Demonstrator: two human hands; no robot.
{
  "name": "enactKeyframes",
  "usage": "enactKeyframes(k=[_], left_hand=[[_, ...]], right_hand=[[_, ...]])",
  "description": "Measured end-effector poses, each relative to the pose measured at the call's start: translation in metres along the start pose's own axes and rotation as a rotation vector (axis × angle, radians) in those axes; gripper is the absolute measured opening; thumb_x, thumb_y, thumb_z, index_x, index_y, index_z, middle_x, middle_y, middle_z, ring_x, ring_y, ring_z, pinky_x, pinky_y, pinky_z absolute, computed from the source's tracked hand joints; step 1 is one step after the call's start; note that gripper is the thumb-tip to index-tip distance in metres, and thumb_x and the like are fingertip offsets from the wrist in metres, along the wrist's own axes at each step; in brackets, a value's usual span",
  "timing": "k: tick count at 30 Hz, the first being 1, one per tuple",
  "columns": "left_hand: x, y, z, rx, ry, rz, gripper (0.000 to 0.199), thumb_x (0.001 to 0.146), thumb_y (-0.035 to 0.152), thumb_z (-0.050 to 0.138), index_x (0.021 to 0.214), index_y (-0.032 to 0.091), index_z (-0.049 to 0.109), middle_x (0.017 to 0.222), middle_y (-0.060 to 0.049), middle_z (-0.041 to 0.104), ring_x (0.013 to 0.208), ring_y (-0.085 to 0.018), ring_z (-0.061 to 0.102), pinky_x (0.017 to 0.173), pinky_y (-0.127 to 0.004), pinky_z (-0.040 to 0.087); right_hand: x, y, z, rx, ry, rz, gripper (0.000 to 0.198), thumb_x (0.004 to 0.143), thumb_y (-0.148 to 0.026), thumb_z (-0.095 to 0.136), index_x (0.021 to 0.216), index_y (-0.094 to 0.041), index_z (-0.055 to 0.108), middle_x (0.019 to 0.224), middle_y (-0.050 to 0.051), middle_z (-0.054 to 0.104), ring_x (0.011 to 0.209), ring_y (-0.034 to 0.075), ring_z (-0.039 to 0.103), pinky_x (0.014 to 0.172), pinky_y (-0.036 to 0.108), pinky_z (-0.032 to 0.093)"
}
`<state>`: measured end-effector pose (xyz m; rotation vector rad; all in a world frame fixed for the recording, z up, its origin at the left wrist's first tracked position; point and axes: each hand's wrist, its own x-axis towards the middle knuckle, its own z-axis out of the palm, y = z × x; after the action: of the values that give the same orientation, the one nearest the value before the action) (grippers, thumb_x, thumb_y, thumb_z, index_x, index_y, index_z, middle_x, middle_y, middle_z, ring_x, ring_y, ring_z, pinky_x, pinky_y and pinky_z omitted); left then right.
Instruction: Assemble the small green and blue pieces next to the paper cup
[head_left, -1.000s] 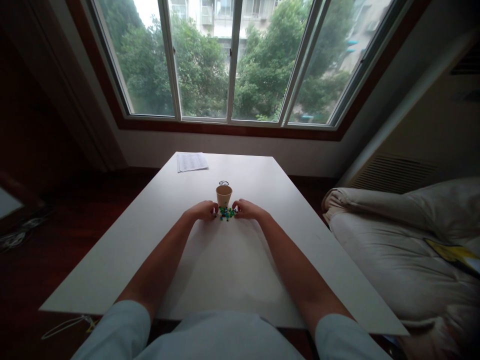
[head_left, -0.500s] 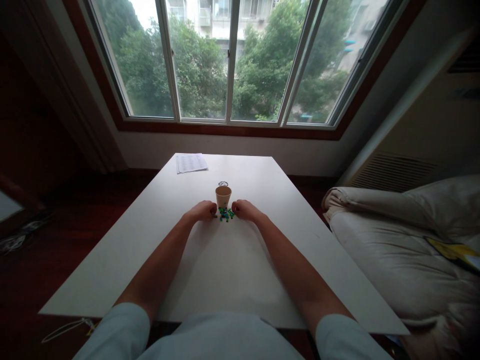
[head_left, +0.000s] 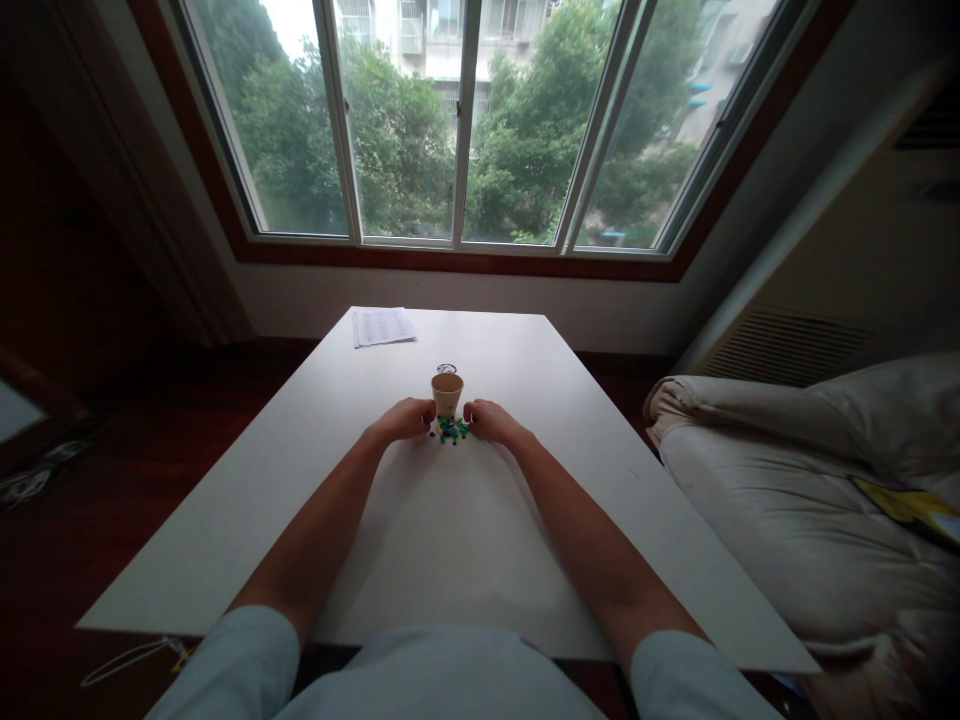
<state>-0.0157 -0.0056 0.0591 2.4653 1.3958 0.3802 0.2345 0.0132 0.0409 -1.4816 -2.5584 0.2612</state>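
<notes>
A brown paper cup (head_left: 448, 396) stands upright on the white table (head_left: 450, 540). Just in front of it lies a small heap of tiny green, blue and yellow pieces (head_left: 452, 431), too small to name. My left hand (head_left: 411, 418) is closed at the left side of the cup and heap, its fingertips curled together. On the right, my right hand (head_left: 489, 419) is closed too, resting near the heap's right edge. What either hand pinches, if anything, is hidden. Behind the cup sits a thin dark ring-shaped thing (head_left: 447, 369), partly covered by the cup's rim.
Printed paper sheets (head_left: 383, 326) lie at the table's far left corner. Beyond the table is a wide window (head_left: 457, 130). A beige sofa (head_left: 795, 490) stands to the right, with a yellow and black item (head_left: 911, 510) on it. Cables (head_left: 45, 475) lie on the floor at left.
My left hand has risen slightly away from the table, leaving a small dark piece visible below its fingertips. My right hand has barely moved, and the cup stands where it was.
</notes>
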Motion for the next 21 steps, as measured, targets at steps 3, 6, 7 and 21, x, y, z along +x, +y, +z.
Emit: enactKeyframes(k=[3, 6, 7, 21], left_hand=[[0.001, -0.001, -0.004, -0.059, 0.05, 0.033, 0.019, 0.073, 0.015, 0.057, 0.087, 0.022, 0.068, 0.084, 0.0, 0.071, 0.073, -0.016, 0.061, 0.063, -0.025, 0.041], [0.003, -0.001, -0.009, -0.178, 0.118, 0.068, 0.019, 0.079, 0.018, 0.055, 0.09, 0.021, 0.07, 0.082, 0.001, 0.069, 0.071, -0.014, 0.058, 0.065, -0.024, 0.042], [0.004, -0.001, -0.01, -0.217, 0.148, 0.071, 0.019, 0.081, 0.02, 0.054, 0.092, 0.02, 0.07, 0.081, 0.001, 0.068, 0.07, -0.013, 0.057, 0.065, -0.024, 0.042], [0.012, 0.019, -0.012, -0.307, 0.551, 0.052, 0.025, 0.093, 0.022, 0.054, 0.109, 0.02, 0.072, 0.108, -0.005, 0.068, 0.068, -0.01, 0.055, 0.073, -0.026, 0.05]], right_hand=[[0.001, 0.0, -0.001, -0.022, -0.045, 0.021, 0.017, 0.084, -0.016, 0.066, 0.099, -0.022, 0.072, 0.103, 0.006, 0.068, 0.088, 0.017, 0.062, 0.071, 0.022, 0.038], [0.001, -0.001, -0.002, -0.074, -0.08, 0.022, 0.016, 0.086, -0.016, 0.063, 0.098, -0.021, 0.072, 0.104, 0.007, 0.069, 0.089, 0.017, 0.063, 0.072, 0.022, 0.038], [0.001, -0.002, -0.002, -0.088, -0.084, 0.022, 0.016, 0.087, -0.016, 0.062, 0.099, -0.021, 0.072, 0.104, 0.007, 0.069, 0.09, 0.017, 0.063, 0.072, 0.022, 0.038], [-0.001, -0.017, -0.006, -0.128, -0.061, 0.066, 0.014, 0.088, -0.018, 0.062, 0.099, -0.021, 0.071, 0.1, 0.006, 0.073, 0.091, 0.018, 0.064, 0.07, 0.022, 0.036]])
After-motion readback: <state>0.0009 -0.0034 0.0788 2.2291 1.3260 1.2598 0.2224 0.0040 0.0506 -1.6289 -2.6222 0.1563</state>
